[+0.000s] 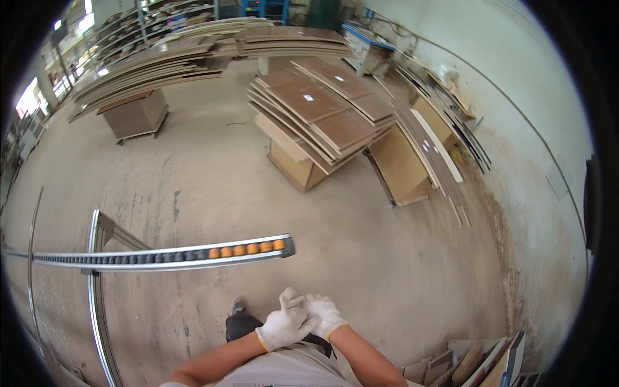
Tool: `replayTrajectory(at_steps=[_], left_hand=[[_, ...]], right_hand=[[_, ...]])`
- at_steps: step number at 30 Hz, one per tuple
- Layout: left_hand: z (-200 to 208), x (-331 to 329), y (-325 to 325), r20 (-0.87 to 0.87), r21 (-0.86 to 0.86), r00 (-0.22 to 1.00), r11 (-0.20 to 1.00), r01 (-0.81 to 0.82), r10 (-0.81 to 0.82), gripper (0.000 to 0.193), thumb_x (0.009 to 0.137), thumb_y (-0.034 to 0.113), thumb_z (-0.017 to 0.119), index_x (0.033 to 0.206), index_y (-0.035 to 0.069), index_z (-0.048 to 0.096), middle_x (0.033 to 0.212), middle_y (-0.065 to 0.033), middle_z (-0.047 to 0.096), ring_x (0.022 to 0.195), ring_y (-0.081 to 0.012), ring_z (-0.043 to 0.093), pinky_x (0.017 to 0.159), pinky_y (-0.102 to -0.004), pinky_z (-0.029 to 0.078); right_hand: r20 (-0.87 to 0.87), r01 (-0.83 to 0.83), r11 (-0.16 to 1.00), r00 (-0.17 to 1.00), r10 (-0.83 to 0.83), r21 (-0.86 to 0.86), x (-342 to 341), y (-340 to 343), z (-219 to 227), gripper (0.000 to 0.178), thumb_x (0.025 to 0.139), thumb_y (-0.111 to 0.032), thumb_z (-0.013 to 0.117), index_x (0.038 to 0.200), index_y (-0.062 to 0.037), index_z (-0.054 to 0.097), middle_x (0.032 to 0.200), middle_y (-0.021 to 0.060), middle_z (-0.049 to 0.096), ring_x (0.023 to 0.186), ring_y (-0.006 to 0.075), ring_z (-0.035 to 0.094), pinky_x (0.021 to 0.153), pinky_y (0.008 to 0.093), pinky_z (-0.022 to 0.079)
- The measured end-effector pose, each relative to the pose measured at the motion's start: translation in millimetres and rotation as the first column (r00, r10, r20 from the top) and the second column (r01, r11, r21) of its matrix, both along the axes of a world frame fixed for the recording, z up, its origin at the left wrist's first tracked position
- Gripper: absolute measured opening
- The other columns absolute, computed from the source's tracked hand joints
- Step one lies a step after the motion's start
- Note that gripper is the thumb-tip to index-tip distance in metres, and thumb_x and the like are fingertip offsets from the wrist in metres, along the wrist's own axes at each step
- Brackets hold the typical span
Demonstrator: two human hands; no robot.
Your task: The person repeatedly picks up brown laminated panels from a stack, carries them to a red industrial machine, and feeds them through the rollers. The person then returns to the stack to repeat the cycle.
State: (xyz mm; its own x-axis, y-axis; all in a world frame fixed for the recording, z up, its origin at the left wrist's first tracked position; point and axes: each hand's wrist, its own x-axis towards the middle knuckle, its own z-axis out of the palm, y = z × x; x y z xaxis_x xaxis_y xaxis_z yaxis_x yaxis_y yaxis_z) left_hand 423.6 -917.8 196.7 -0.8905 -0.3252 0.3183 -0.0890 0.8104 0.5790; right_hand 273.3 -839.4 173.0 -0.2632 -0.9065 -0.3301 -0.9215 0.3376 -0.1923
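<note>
Both hands wear white knit work gloves with yellowish cuffs and meet in front of my waist. My left hand [284, 324] touches my right hand [325, 316], its fingers bent against it and one finger raised. The right hand's fingers curl inward towards the left. Where the hands meet, the fingers overlap, and anything small between them is hidden. Nearest to the hands is the end of a narrow roller rail [193, 254] with metal edges. Its rollers are orange near the end and dark further left.
A stack of brown panels [303, 97] rests on a low wooden support ahead. More panels [155, 68] lie far left, and long boards [425, 148] lean by the right wall. A metal post [97, 290] carries the rail. Offcut boards [477, 361] stand at the lower right.
</note>
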Motion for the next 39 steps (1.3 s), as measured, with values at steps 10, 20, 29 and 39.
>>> replayTrajectory(at_steps=[10, 20, 29, 39], left_hand=[[33.2, -242.2, -31.4, 0.413, -0.256, 0.788, 0.773, 0.581, -0.456, 0.057, 0.104, 0.057, 0.061, 0.094, 0.003, 0.077, 0.079, -0.0236, 0.071, 0.065, -0.0471, 0.069, 0.079, -0.0611, 0.059], [-39.5, -498.2, -338.2, 0.315, 0.352, 0.867, 0.8, -0.486, 0.387, 0.08, 0.1, 0.075, 0.061, 0.087, -0.001, 0.079, 0.081, -0.0267, 0.077, 0.085, -0.0425, 0.077, 0.088, -0.0533, 0.06], [-162.9, -558.5, -577.3, 0.446, 0.666, 0.453, 0.052, -0.744, 0.772, 0.084, 0.094, 0.074, 0.073, 0.105, -0.008, 0.078, 0.08, -0.0185, 0.078, 0.071, -0.0297, 0.076, 0.066, -0.0423, 0.058], [-112.9, -583.5, -566.4, 0.409, 0.765, 0.537, 0.043, -0.642, 0.738, 0.079, 0.105, 0.07, 0.059, 0.102, -0.007, 0.078, 0.083, -0.0149, 0.072, 0.069, -0.0243, 0.07, 0.072, -0.0428, 0.056]], right_hand=[[0.29, 0.281, 0.958, 0.923, -0.254, -0.055, -142.9, 33.3, 32.4, 0.049, 0.101, -0.048, 0.065, 0.136, -0.0141, 0.07, 0.131, 0.0199, 0.074, 0.119, 0.039, 0.072, 0.102, 0.0534, 0.057], [-0.014, 0.294, 0.956, 0.956, -0.294, -0.025, -410.3, -80.0, 110.2, 0.068, 0.103, -0.057, 0.061, 0.151, -0.0079, 0.06, 0.142, 0.0251, 0.069, 0.122, 0.0444, 0.071, 0.104, 0.0543, 0.057], [-0.053, 0.306, 0.863, 0.949, -0.312, 0.403, -590.9, -103.0, 56.2, 0.068, 0.102, -0.06, 0.061, 0.147, -0.009, 0.066, 0.145, 0.0222, 0.069, 0.126, 0.046, 0.069, 0.108, 0.0533, 0.057], [-0.095, -0.006, 0.993, 0.995, 0.017, 0.117, -755.5, -372.1, 134.5, 0.062, 0.097, -0.049, 0.072, 0.143, -0.0082, 0.065, 0.133, 0.0219, 0.072, 0.122, 0.0442, 0.069, 0.107, 0.055, 0.055]])
